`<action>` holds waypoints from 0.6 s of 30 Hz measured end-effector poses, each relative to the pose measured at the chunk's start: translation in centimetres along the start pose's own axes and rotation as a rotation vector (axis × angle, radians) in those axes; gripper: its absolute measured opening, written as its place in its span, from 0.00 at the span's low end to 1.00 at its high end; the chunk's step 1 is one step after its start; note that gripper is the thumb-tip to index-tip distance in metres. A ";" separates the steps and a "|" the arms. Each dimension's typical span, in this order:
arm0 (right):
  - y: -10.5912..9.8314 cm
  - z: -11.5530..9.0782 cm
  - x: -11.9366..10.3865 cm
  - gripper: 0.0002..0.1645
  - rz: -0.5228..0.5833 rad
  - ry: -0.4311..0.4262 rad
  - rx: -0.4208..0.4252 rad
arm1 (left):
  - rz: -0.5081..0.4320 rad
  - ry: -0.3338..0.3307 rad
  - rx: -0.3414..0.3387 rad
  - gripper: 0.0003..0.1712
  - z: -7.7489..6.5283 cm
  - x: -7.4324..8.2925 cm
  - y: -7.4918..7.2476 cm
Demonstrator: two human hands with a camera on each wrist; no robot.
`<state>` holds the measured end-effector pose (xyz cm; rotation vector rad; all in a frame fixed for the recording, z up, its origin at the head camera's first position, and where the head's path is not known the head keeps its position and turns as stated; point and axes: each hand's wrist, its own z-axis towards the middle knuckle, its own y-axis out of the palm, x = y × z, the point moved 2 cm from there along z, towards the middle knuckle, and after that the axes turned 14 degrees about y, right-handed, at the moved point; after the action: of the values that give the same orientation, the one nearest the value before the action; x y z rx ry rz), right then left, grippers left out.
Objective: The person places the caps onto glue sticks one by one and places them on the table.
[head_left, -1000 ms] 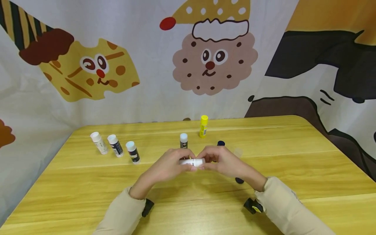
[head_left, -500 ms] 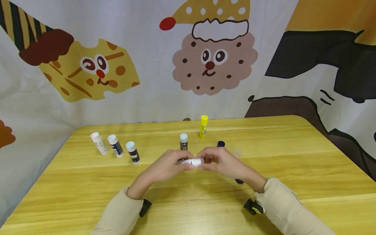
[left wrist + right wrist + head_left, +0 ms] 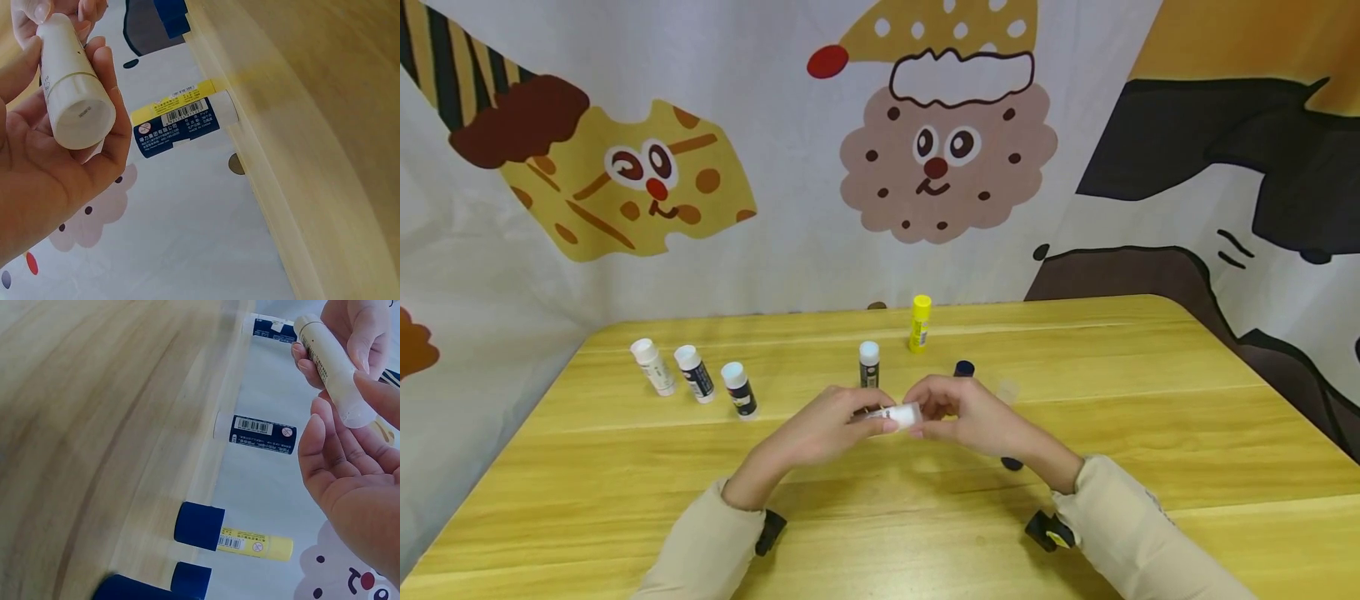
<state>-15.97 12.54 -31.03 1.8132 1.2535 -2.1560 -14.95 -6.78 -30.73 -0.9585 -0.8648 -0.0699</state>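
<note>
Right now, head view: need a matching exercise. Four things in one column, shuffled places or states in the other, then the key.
Things
1. Yellow cylindrical glue stick
2. Row of three white-capped cylindrical tubes
3. White fabric backdrop printed with cartoon characters
4. Bare left hand

Places or states
A. Hanging behind the wood-grain table
B. Holding a white plastic tube
C. Standing near the middle of the table's far edge
D. Standing on the left part of the table

Pairs: 1-C, 2-D, 3-A, 4-B

Head view bright — glare on tabletop (image 3: 895,533); wrist views dimmer.
</note>
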 end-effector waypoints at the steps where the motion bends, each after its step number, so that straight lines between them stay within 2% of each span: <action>1: 0.0 0.0 0.0 0.11 0.003 -0.002 -0.001 | 0.002 0.001 0.000 0.11 0.0 0.0 0.0; 18: -0.4 -0.2 -0.3 0.11 0.020 0.013 0.011 | -0.041 -0.003 -0.006 0.13 0.1 0.0 0.0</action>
<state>-15.98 12.80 -30.59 1.8393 1.2235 -2.1481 -15.00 -6.76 -30.68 -0.9465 -0.8879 -0.1059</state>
